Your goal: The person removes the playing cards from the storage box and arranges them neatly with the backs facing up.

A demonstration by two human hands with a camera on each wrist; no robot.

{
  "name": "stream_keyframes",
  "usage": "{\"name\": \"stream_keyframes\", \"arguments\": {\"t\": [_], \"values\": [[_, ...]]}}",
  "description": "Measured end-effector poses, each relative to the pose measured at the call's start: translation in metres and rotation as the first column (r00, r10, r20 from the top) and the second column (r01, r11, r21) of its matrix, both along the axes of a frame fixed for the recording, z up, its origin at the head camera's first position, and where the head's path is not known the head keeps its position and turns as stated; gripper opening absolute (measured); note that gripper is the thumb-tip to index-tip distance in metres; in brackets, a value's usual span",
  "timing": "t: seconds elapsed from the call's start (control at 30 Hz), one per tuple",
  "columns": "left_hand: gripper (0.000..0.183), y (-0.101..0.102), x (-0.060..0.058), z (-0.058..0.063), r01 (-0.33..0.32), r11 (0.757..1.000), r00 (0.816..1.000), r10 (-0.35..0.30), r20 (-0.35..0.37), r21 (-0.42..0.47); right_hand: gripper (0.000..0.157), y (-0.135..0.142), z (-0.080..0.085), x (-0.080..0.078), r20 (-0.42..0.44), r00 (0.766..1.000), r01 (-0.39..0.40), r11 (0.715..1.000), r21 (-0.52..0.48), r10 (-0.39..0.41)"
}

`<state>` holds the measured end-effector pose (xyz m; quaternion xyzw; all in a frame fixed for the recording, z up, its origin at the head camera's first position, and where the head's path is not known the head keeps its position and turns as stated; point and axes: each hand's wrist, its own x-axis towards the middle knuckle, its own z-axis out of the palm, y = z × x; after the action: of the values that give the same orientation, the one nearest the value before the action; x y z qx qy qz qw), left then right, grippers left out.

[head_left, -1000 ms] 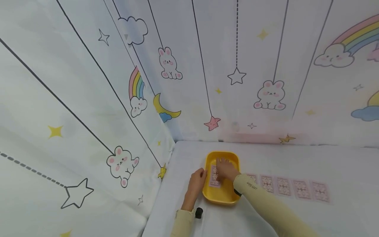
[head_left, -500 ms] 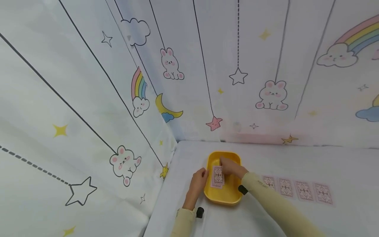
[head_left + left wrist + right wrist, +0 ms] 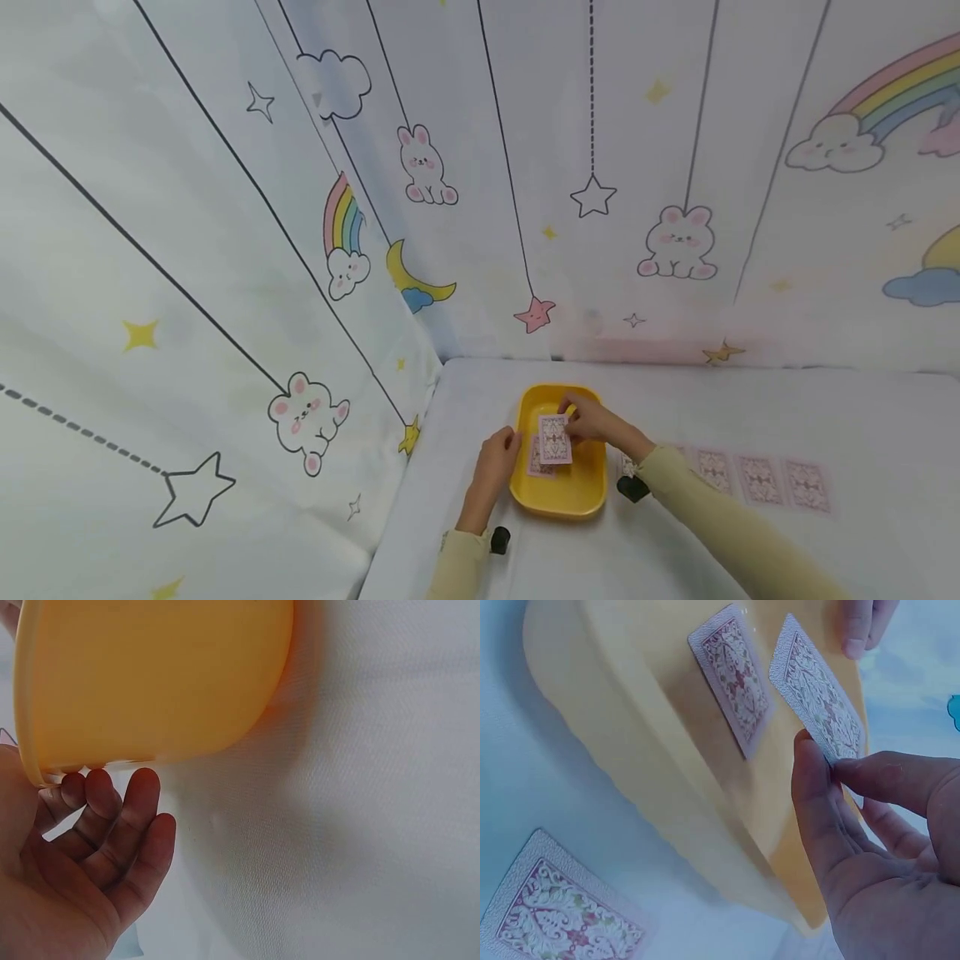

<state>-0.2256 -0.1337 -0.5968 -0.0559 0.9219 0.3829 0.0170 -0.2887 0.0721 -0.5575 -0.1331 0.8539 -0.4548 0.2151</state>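
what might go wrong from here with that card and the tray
The right hand pinches the held card by one edge, so it might slip and land askew on the lower card in the yellow tray.

The left hand holds the tray's rim; a tug could tip it and shift the lower card.

The right sleeve hides part of the row of cards in the head view; a low sweep might drag some out of line.

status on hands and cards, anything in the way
Right hand pinching card over tray. Left hand holding tray's edge. Another card in tray. Nothing visibly blocking.
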Motion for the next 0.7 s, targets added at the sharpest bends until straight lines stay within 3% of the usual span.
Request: {"name": "stream_keyframes", "arguments": {"t": [0.2, 0.5, 0.7], "values": [[0.024, 0.0, 0.002, -0.002, -0.005, 1.0, 1.0, 0.005, -0.003, 0.0, 0.028, 0.014, 0.002, 0.004, 0.008, 1.0, 0.016, 0.998, -0.057, -0.016], [0.025, 0.0, 0.001, 0.0, 0.005, 1.0, 1.0, -0.005, -0.01, 0.016, 0.031, 0.037, 0.02, 0.01, -0.001, 1.0, 0.028, 0.998, -0.058, -0.028], [0.025, 0.0, 0.006, 0.001, -0.004, 0.999, 1.0, 0.004, 0.002, 0.034, 0.032, 0.053, 0.022, 0.015, 0.002, 0.999, 0.052, 0.997, -0.065, -0.052]]}}
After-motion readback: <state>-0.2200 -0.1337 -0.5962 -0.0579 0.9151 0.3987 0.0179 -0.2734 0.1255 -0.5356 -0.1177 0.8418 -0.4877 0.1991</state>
